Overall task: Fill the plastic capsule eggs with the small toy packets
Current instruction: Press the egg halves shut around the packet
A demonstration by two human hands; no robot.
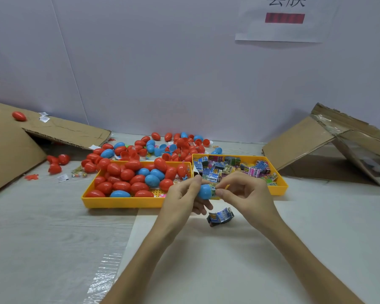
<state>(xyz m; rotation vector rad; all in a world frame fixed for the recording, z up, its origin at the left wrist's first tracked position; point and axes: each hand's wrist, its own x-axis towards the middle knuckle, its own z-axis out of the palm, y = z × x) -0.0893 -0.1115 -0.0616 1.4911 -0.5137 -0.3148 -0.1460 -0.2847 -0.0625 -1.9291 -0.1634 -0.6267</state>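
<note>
My left hand (182,198) grips a blue egg half (204,191) with its open end turned to the right. My right hand (241,194) pinches a small toy packet (213,190) that sits partly inside that half. Both hands hover just in front of two yellow trays. The left tray (119,202) holds several red and blue eggs (127,174). The right tray (281,185) holds several printed toy packets (228,167). One loose packet (221,216) lies on the table below my hands.
A heap of red and blue eggs and egg halves (162,145) lies behind the trays. Cardboard flaps lean at the left (13,145) and right (316,139). A few red eggs (57,162) lie loose at the left. A white wall stands behind.
</note>
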